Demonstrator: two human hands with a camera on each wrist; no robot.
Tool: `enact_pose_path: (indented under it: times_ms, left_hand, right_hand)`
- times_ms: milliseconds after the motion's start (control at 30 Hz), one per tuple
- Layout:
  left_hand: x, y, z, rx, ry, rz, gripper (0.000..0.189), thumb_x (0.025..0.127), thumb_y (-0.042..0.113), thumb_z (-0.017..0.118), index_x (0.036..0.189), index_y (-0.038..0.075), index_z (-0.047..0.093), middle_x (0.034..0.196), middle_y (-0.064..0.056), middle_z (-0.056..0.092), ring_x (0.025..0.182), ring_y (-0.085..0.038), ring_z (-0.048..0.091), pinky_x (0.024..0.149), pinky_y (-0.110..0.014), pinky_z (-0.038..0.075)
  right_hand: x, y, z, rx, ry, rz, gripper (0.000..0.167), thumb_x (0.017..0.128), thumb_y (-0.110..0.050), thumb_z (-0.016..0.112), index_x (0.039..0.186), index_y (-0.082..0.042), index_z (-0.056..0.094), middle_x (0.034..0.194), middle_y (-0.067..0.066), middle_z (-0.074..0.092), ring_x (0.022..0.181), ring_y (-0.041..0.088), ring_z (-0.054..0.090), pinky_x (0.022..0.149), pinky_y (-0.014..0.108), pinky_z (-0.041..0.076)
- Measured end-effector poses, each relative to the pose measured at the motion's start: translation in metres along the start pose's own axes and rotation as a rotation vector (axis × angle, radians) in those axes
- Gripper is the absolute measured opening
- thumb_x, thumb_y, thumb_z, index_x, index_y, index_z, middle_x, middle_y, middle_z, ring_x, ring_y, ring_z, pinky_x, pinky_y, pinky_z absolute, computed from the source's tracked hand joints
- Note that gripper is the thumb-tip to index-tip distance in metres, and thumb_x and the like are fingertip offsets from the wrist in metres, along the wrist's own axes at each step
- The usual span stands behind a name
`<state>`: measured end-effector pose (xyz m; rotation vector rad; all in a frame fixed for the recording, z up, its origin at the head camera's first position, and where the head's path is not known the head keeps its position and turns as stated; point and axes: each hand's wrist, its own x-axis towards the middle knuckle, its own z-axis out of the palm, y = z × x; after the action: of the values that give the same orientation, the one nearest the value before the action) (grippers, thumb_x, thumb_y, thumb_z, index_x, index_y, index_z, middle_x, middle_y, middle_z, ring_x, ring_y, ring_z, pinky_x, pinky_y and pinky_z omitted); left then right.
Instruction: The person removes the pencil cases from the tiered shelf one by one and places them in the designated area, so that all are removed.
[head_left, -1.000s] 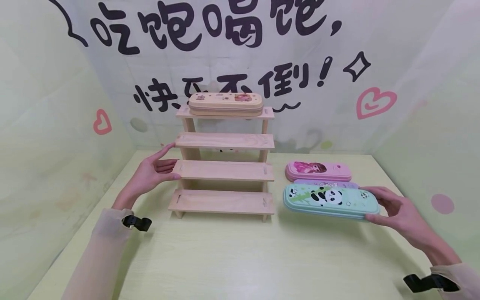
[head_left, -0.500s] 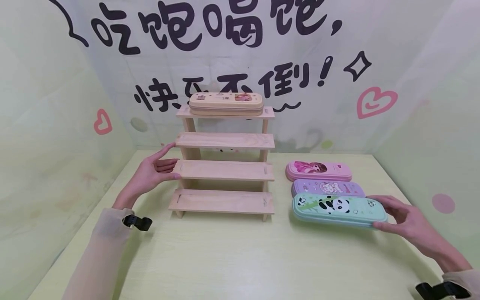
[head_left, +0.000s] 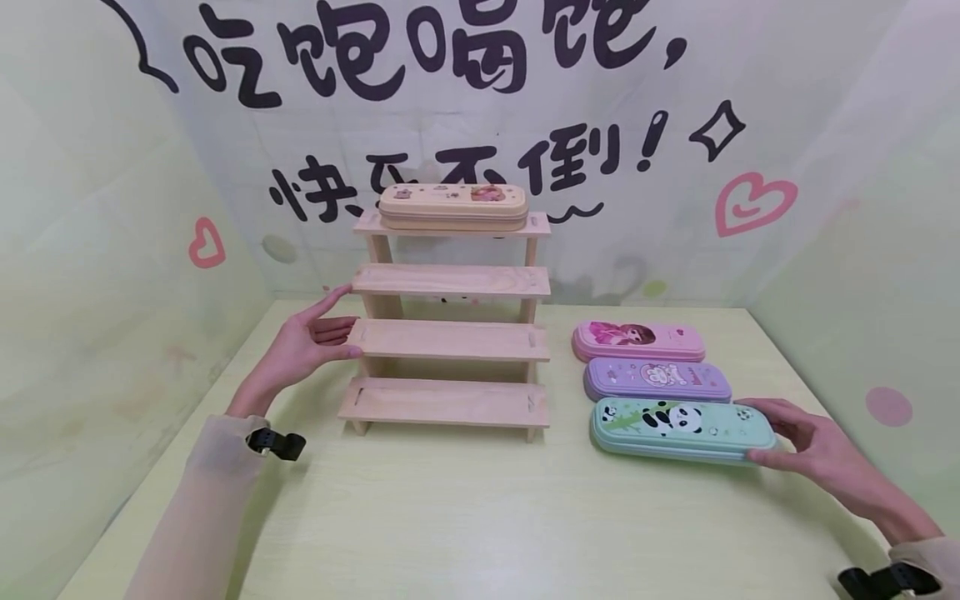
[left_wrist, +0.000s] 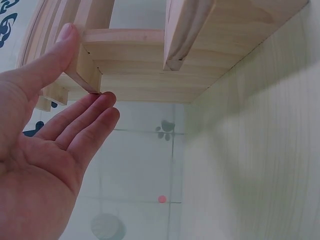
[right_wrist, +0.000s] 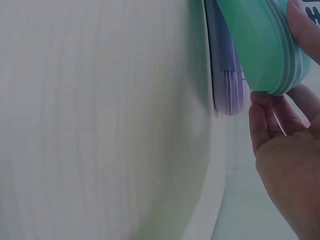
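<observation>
Left arm: A person's arm in a pale sleeve (head_left: pixel 204 500) reaches forward along the counter (head_left: pixel 450 517), a black strap (head_left: pixel 277 443) at the wrist.
Left hand: The left hand (head_left: pixel 300 348) is turned palm toward the four-tier wooden stand (head_left: pixel 448 339), at its left side.
Left fingers: Spread and nearly straight, unclenched; the index fingertip touches the end of the second shelf from the top, the thumb the end of the third.
Right hand: The right hand (head_left: pixel 813 446) comes in from the lower right, well apart from the stand, the wrist bent toward the cases.
Right fingers: Grasping the right end of the mint-green panda pencil case (head_left: pixel 675 427), thumb on the near side, fingers on the far side.
Panda case: Right of the stand, its right end raised above the counter in the right wrist view; whether the left end touches down cannot be told.
Cases behind: A purple pencil case (head_left: pixel 656 379) lies directly behind the panda case, and a pink pencil case (head_left: pixel 637 342) beyond that.
Top shelf: A cream pencil case (head_left: pixel 453 208) lies lengthwise.
Backdrop: A white sheet (head_left: pixel 450 125) carries large black Chinese lettering and pink hearts.
</observation>
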<state>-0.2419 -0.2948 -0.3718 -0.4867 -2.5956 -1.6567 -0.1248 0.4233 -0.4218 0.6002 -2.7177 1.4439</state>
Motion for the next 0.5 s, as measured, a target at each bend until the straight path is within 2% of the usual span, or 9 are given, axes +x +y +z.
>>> enact_pose_path:
  times_ms: [367,500]
  left_hand:
    - [-0.002,0.001,-0.001,0.015,0.009,0.007,0.101,0.086,0.009,0.09,0.167,0.032,0.033,0.142,-0.027,0.061,0.13,-0.041,0.061,0.092,-0.022,0.058]
    - [-0.001,0.0,0.0,0.001,0.007,0.022,0.102,0.086,0.006,0.089,0.167,0.031,0.033,0.142,-0.028,0.06,0.129,-0.042,0.061,0.098,-0.031,0.057]
  right_hand:
    - [0.004,0.01,-0.005,-0.027,-0.042,0.073,0.065,0.094,0.002,0.075,0.153,-0.001,0.05,0.132,-0.013,0.063,0.109,0.004,0.063,0.082,0.017,0.054]
    - [0.004,0.014,-0.007,-0.064,-0.035,0.087,0.067,0.092,0.0,0.079,0.154,-0.002,0.051,0.128,-0.011,0.065,0.108,0.003,0.062,0.082,0.016,0.052]
